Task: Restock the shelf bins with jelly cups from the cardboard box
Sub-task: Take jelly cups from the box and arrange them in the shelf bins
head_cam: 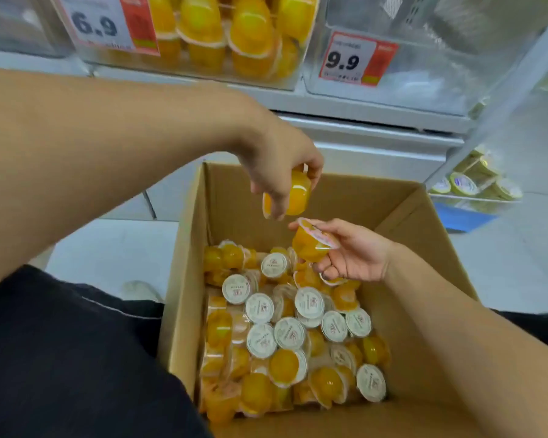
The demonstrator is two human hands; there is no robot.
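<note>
Over the cardboard box [298, 197], left hand [279, 172] and right hand [355, 251] each pinch a light, slick jelly cup [310, 245], best gripped around its rigid sides

Left hand [279, 172] reaching in from upper left, fingers curled downward, gripping; right hand [351, 254] palm-up below it, fingers pinching.
</note>
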